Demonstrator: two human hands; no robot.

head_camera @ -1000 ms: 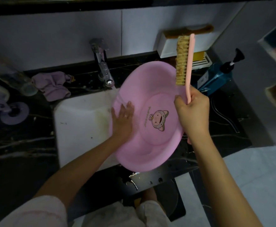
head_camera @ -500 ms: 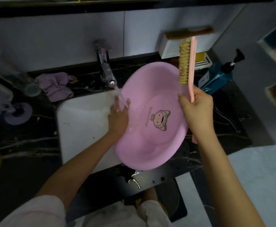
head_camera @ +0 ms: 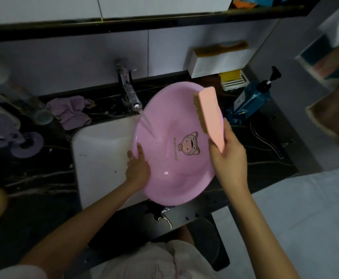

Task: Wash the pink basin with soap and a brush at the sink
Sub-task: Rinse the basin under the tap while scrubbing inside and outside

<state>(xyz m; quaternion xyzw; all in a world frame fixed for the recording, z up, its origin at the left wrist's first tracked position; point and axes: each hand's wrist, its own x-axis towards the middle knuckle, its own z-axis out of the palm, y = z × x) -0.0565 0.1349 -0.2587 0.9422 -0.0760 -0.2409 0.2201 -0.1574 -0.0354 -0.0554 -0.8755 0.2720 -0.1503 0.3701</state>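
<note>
**Round pink plastic basin [head_camera: 174, 190] held tilted under a running metal tap [head_camera: 129, 91]**

The basin sits over the right half of the white rectangular sink [head_camera: 102, 158] and juts past it above the black marbled counter [head_camera: 33, 178]. Its open side faces up and toward the person. A cartoon animal sticker [head_camera: 188, 146] shows on its bottom.

A thin stream of water [head_camera: 147, 123] falls slantwise from the tap's spout and lands on the basin's inner left wall.

The left hand [head_camera: 137, 168] grips the basin's left rim. Its thumb lies on the inner wall and the remaining fingers curl out of sight behind the edge.

The right hand [head_camera: 228, 156] is wrapped round the near end of a long scrubbing brush with a salmon-pink plastic back and tan bristles [head_camera: 210, 115]. The brush's back is turned to the camera and its bristles face left, over the basin's upper right part. Whether the bristles touch the plastic cannot be told.

A crumpled lilac cloth [head_camera: 70, 112] lies on the counter left of the tap. A blue pump bottle [head_camera: 249, 101] stands right of the basin. Behind the basin, a yellow soap bar [head_camera: 229, 75] rests in a white slotted dish [head_camera: 234, 82] below a white wall box [head_camera: 215, 61].
</note>
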